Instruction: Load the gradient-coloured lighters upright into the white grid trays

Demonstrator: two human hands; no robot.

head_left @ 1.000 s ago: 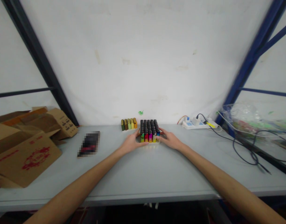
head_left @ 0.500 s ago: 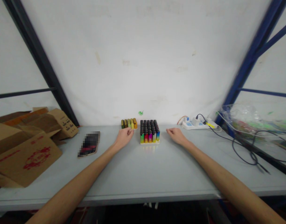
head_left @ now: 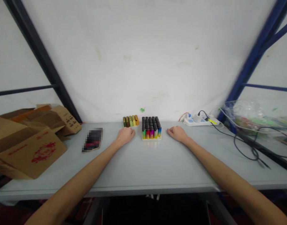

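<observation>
A tray of lighters [head_left: 151, 128] with black tops and coloured bodies stands upright near the middle of the grey table [head_left: 148, 168]. Behind it to the left is a smaller group of yellow and green lighters [head_left: 131, 121]. My left hand [head_left: 126, 135] rests closed on the table, just in front of the smaller group and left of the tray. On the tray's other side lies my right hand [head_left: 177, 133], its fingers curled in and touching nothing but the table. Neither hand shows anything in it.
An open cardboard box [head_left: 40, 150] fills the left end, with a phone [head_left: 93, 139] beside it. At the back right sits a white power strip [head_left: 199, 121] with black cables [head_left: 254, 153]. Clear plastic bags [head_left: 248, 114] lie at the far right.
The view has shifted slightly, so the table and its objects appear a little higher. Both hands remain closed on either side of the tray.
</observation>
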